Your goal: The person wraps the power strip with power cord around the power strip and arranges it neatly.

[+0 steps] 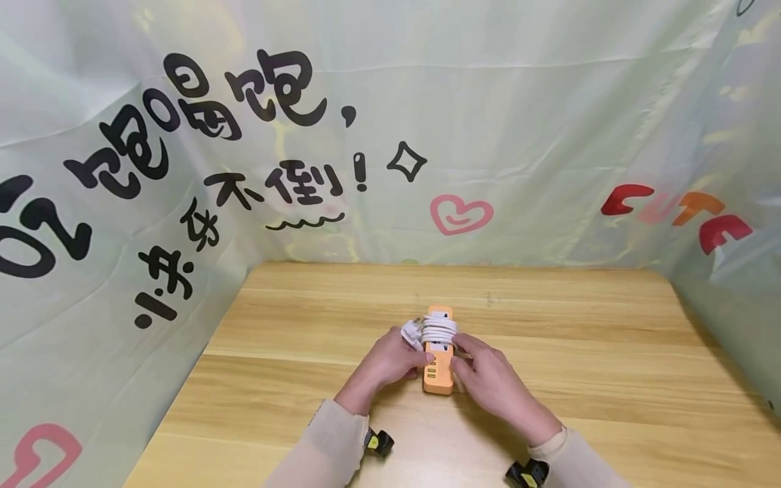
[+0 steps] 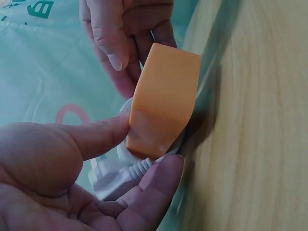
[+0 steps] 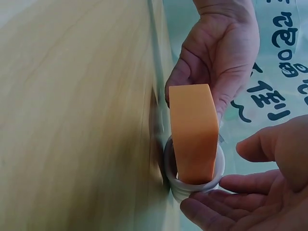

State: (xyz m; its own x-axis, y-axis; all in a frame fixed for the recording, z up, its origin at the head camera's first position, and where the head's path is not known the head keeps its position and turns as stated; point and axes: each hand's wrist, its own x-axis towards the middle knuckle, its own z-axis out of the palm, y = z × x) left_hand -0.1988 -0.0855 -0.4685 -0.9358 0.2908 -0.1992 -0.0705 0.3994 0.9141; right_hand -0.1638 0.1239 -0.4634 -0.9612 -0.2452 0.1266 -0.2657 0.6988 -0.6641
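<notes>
An orange power strip point(image 1: 438, 383) with white socket faces stands lengthwise before me, close over the table. Its white cord point(image 1: 439, 330) is wound in several turns round the far half, and the white plug point(image 1: 411, 333) sticks out on the left. My left hand point(image 1: 387, 360) holds the strip from the left, thumb on its face and fingers at its other side, as the left wrist view shows. The plug lies by those fingers. On the right, my right hand point(image 1: 493, 378) touches the wound cord with relaxed fingertips; in the right wrist view its thumb point(image 3: 257, 144) stays apart from the strip.
A light wooden table point(image 1: 293, 312) spreads under both hands. Pale printed cloth point(image 1: 537, 135) hangs along its back and both sides. A black wrist camera point(image 1: 379, 442) sits at the left sleeve, another wrist camera point(image 1: 527, 473) at the right.
</notes>
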